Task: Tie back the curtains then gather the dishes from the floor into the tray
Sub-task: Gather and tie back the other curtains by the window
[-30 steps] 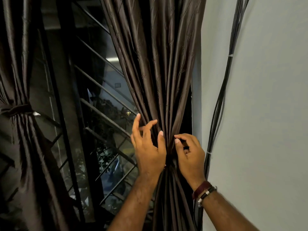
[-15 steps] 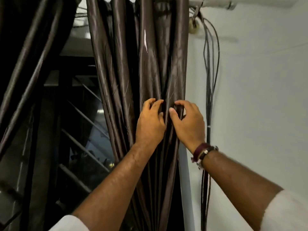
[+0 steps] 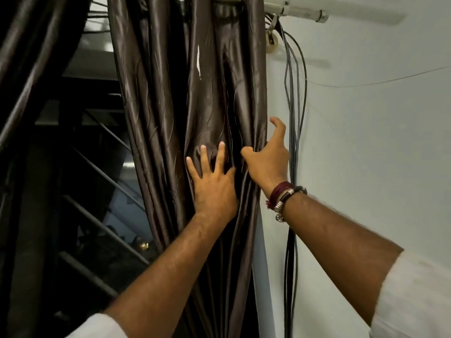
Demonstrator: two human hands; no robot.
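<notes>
A dark brown satin curtain (image 3: 175,98) hangs in folds from a metal rod (image 3: 288,9) in the middle of the view. My left hand (image 3: 212,184) lies flat against its folds with fingers spread apart. My right hand (image 3: 268,157) is at the curtain's right edge, fingers curled into the fabric there and thumb sticking up. A second curtain (image 3: 31,59) hangs at the far left. No dishes or tray are in view.
A bundle of grey cables (image 3: 295,98) runs down the pale wall (image 3: 371,147) just right of the curtain. Behind the curtains is a dark window with slanted metal bars (image 3: 102,174).
My view has tilted up to the rod. Both hands rose along the right curtain from its gathered waist; the left went from pinching folds to lying flat, and the right shifted to the curtain's edge.
</notes>
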